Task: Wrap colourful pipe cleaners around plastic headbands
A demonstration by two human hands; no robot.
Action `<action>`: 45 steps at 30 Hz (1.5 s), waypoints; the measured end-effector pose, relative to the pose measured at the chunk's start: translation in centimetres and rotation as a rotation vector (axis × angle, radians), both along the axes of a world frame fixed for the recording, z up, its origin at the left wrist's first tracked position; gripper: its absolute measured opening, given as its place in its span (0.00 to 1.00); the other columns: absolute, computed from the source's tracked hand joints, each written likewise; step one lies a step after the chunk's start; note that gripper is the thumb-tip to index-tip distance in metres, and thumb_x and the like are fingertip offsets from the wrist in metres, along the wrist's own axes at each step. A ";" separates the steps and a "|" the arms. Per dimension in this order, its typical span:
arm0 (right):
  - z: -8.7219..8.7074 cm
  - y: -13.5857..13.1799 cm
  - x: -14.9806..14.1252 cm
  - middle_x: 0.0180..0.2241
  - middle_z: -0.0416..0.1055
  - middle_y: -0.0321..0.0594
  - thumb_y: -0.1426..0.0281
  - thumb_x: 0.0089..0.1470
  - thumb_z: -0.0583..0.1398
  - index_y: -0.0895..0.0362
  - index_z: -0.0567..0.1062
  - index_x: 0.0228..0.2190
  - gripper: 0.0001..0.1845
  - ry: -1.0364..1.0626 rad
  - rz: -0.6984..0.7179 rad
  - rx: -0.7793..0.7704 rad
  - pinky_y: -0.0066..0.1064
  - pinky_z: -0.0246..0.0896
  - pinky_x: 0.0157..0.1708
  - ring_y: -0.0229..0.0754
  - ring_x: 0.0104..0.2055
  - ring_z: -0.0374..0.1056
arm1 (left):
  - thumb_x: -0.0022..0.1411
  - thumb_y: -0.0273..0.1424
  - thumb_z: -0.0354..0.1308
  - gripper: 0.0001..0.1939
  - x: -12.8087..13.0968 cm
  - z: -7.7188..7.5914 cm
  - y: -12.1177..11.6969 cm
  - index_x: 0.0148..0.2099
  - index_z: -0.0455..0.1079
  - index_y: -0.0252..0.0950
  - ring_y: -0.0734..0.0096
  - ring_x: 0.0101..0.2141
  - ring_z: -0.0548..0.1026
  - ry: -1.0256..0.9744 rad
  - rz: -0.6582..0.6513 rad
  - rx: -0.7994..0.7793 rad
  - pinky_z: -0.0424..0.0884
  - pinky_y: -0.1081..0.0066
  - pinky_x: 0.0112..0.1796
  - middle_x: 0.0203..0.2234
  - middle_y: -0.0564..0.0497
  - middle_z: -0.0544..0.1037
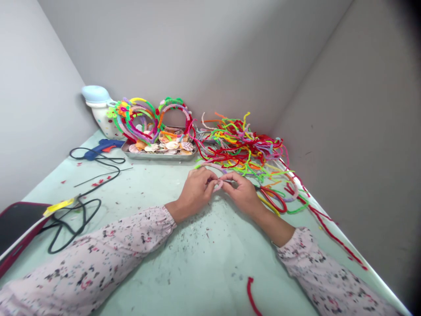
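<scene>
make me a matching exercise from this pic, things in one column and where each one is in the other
Things:
1. pale pink pipe cleaner
2. blue hot glue gun
3. seashells
4. short red pipe cleaner

Places:
a. in a metal tray
b. pinched between the left hand and right hand
c. on the table, near the bottom of the view
d. left of the tray, with a black cord

Pairs: 1b, 2d, 3a, 4c

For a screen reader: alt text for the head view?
The left hand and right hand pinch a pale pink pipe cleaner over a pale green table. Behind lie a heap of colourful pipe cleaners, a metal tray of seashells, and a blue glue gun.
</scene>
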State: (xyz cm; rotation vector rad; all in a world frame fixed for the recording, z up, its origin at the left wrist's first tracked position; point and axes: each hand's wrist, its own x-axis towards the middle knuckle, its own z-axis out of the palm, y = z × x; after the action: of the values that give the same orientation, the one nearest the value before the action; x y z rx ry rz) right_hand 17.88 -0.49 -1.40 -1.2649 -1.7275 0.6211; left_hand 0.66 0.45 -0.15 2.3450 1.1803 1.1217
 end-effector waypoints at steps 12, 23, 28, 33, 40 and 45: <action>0.0 0.0 0.1 0.34 0.74 0.37 0.64 0.54 0.60 0.53 0.76 0.33 0.07 -0.017 0.004 0.095 0.33 0.61 0.42 0.42 0.38 0.69 | 0.63 0.28 0.54 0.03 -0.1 0.4 -0.3 0.37 0.69 0.38 0.67 0.39 0.71 0.017 0.018 0.087 0.61 0.63 0.44 0.33 0.51 0.75; 0.1 0.0 0.2 0.33 0.75 0.37 0.63 0.54 0.60 0.54 0.76 0.33 0.09 0.028 0.007 0.052 0.33 0.62 0.39 0.42 0.37 0.69 | 0.63 0.28 0.54 0.03 0.0 0.4 -0.3 0.37 0.68 0.37 0.66 0.40 0.70 0.015 0.024 0.071 0.62 0.64 0.44 0.34 0.50 0.74; 0.4 -0.1 0.1 0.32 0.75 0.37 0.63 0.54 0.59 0.55 0.76 0.32 0.09 0.066 0.009 0.029 0.32 0.62 0.38 0.42 0.36 0.69 | 0.63 0.29 0.55 0.03 -0.1 0.5 -0.3 0.38 0.69 0.37 0.66 0.41 0.70 0.023 0.045 0.091 0.61 0.64 0.44 0.35 0.50 0.74; 0.4 0.0 0.2 0.32 0.75 0.38 0.63 0.54 0.59 0.56 0.76 0.32 0.09 0.067 0.002 0.022 0.31 0.62 0.38 0.41 0.36 0.69 | 0.63 0.30 0.55 0.03 0.0 0.4 -0.3 0.38 0.70 0.37 0.66 0.42 0.70 0.050 0.086 0.116 0.59 0.63 0.45 0.37 0.50 0.74; 0.3 0.0 0.2 0.32 0.75 0.37 0.63 0.54 0.60 0.55 0.76 0.31 0.09 0.072 0.009 0.011 0.31 0.61 0.38 0.41 0.36 0.69 | 0.64 0.30 0.55 0.03 0.0 0.3 -0.1 0.37 0.70 0.38 0.67 0.40 0.71 0.048 0.059 0.088 0.58 0.63 0.45 0.35 0.52 0.76; 0.4 0.0 0.2 0.33 0.75 0.37 0.63 0.54 0.60 0.55 0.76 0.31 0.09 0.084 0.006 0.009 0.30 0.61 0.38 0.41 0.36 0.69 | 0.63 0.30 0.56 0.04 -0.1 0.3 0.0 0.36 0.71 0.37 0.68 0.38 0.72 0.008 0.028 0.089 0.60 0.64 0.43 0.33 0.52 0.76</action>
State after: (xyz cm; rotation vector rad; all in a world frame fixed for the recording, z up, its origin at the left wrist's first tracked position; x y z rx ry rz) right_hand 18.06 -0.52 -1.03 -1.2111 -1.6642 0.6597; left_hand 0.53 0.44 0.13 2.4080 1.1928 1.1985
